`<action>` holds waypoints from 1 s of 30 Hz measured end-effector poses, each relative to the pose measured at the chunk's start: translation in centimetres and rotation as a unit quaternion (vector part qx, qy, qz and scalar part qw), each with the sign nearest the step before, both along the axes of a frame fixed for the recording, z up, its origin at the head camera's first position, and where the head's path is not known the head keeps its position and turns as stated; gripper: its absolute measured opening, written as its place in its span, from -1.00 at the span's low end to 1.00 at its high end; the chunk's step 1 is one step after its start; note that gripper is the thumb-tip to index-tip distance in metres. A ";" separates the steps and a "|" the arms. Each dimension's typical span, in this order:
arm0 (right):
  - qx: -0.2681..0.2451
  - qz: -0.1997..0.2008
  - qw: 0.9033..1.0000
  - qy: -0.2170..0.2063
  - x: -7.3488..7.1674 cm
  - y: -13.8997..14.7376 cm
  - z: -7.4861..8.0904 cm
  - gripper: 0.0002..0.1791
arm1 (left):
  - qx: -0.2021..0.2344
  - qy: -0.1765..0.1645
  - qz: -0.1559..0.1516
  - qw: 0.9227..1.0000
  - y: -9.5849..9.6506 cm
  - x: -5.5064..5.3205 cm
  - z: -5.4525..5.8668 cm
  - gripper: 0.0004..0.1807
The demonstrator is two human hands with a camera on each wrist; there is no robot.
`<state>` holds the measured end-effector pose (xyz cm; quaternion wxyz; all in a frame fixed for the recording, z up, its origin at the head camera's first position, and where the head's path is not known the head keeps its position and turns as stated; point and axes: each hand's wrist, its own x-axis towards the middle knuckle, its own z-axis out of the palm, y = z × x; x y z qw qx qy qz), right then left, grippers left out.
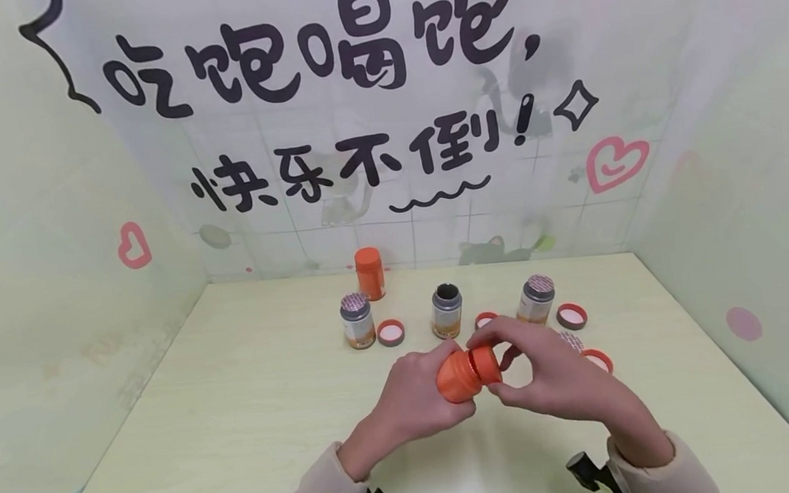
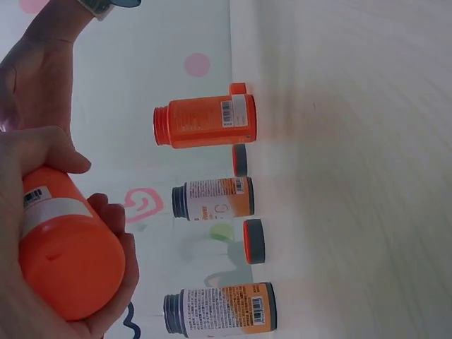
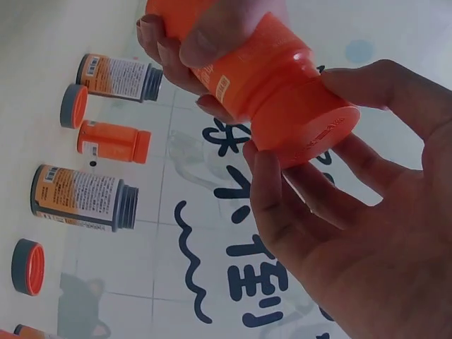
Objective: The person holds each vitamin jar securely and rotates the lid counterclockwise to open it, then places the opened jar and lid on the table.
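Observation:
My left hand (image 1: 415, 394) grips an orange bottle (image 1: 457, 379) above the middle of the table, tilted with its neck to the right. My right hand (image 1: 554, 373) pinches the orange cap (image 1: 487, 364) between thumb and fingers. A dark gap shows between cap and bottle in the head view. Seen from the right wrist, the cap (image 3: 304, 131) sits at the bottle's neck; whether its thread still engages I cannot tell. From the left wrist, the held bottle's round base (image 2: 70, 268) faces the camera, and the cap is hidden.
Behind my hands stand a capped orange bottle (image 1: 370, 275), grey-necked bottles with foil tops (image 1: 358, 321) (image 1: 536, 301) and one with a dark open mouth (image 1: 447, 311). Removed caps (image 1: 390, 332) (image 1: 571, 316) lie beside them. My right hand partly hides an uncapped orange bottle (image 2: 205, 121).

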<state>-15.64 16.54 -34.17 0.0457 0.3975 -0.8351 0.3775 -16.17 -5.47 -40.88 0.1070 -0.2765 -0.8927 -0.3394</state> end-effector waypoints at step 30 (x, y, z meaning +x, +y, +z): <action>0.128 -0.245 0.961 -0.022 -3.0 0.6 -2.4 -0.35 | 0.098 -0.253 -0.003 0.963 -0.5 -4.2 -4.2 -0.18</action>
